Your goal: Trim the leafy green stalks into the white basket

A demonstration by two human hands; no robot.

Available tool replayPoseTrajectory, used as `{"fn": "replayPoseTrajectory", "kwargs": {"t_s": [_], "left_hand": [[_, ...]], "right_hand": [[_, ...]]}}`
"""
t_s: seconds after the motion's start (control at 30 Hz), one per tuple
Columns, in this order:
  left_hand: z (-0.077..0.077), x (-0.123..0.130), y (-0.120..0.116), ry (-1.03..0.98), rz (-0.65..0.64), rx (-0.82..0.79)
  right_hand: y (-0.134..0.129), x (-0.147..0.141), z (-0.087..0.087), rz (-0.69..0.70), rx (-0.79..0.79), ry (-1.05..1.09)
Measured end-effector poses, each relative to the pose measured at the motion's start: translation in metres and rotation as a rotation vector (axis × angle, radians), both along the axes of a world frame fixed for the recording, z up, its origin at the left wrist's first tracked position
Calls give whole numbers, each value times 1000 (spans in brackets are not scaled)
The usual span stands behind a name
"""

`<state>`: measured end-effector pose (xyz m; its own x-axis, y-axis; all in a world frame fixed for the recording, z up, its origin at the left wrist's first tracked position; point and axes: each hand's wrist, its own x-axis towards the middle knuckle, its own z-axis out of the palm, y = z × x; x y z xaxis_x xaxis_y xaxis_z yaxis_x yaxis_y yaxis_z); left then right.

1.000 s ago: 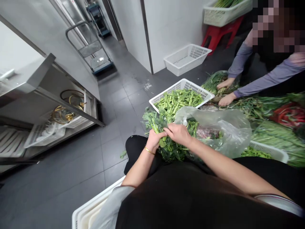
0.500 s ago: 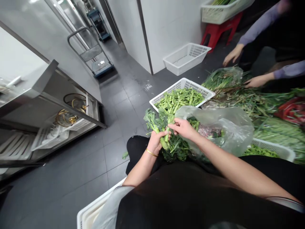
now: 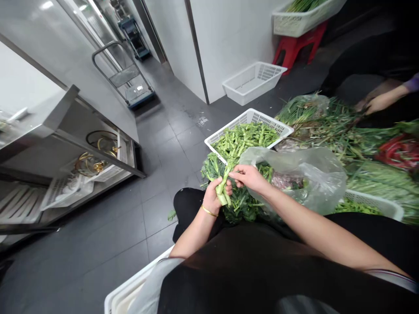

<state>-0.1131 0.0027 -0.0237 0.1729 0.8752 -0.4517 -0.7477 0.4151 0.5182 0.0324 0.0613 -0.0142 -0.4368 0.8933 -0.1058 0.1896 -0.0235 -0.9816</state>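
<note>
**Left hand [image 3: 213,197] and right hand [image 3: 249,178] on one green vegetable stalk [image 3: 223,190], over a grey tiled floor [image 3: 160,229].**
Left hand closes around the stalk, right hand pinches it; it stands above leafy greens [image 3: 242,209], just beside one white plastic basket [image 3: 252,114] of cut stems [image 3: 245,138].

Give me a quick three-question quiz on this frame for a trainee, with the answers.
1. Multiple choice: what does the person's left hand grip? A) a leafy green stalk B) a knife C) a red stool
2. True or false: the white basket of green stems stands on a stool.
3. Fill the gap: the left wrist wears a ___ bangle.

Key: 1 A; 2 false; 3 gold.
</note>
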Motion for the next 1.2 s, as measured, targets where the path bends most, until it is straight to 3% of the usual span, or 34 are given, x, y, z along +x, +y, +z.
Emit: {"fn": "replayPoseTrajectory", "kwargs": {"t_s": [0.1, 0.17, 0.2, 0.23, 0.3, 0.4, 0.47, 0.53, 0.6, 0.67, 0.7, 0.77, 0.9, 0.93, 1.0, 1.1, 1.13, 1.2], "left_hand": [[-3, 6, 1, 140, 153, 26], [-4, 4, 2, 154, 217, -15], [-4, 2, 3, 133, 222, -30], [-4, -1, 3, 104, 213, -34], [-4, -5, 3, 43, 162, -13], [-6, -5, 0, 29, 43, 19], [-7, 0, -1, 119, 3, 34], [-8, 6, -1, 255, 44, 62], [-8, 8, 0, 337, 150, 81], [-8, 5, 2, 328, 202, 66], [-8, 3, 2, 314, 206, 58], [-7, -1, 1, 313, 191, 69], [-7, 4, -6, 393, 161, 151], [-7, 7, -7, 390, 142, 150], [-9, 11, -6, 338, 137, 96], [-11, 7, -1, 176, 159, -75], [-11, 3, 1, 117, 149, -119], [-9, -5, 2, 18, 117, -142]], "right_hand": [[-30, -11, 2, -77, 420, -127], [-51, -10, 6, 44, 681, -189], [-57, -7, 8, 142, 727, -214], [-58, -2, 9, 230, 702, -247], [-48, 7, 10, 282, 489, -295], [-15, 13, 4, 173, 71, -163], [-1, 8, -2, 83, -31, -55], [-2, 0, -6, -46, 98, -105], [-14, -7, -6, -114, 385, -219], [-29, -10, -3, -43, 652, -271], [-34, -9, -1, 11, 702, -271], [-34, -4, 2, 54, 600, -276], [-10, 0, -1, -24, 230, -346], [-7, -2, -2, -53, 245, -372], [-13, -8, -5, -109, 419, -426], [-37, -12, -4, -50, 701, -431], [-43, -10, -4, -10, 707, -410], [-46, -5, -4, 39, 537, -351]]}}
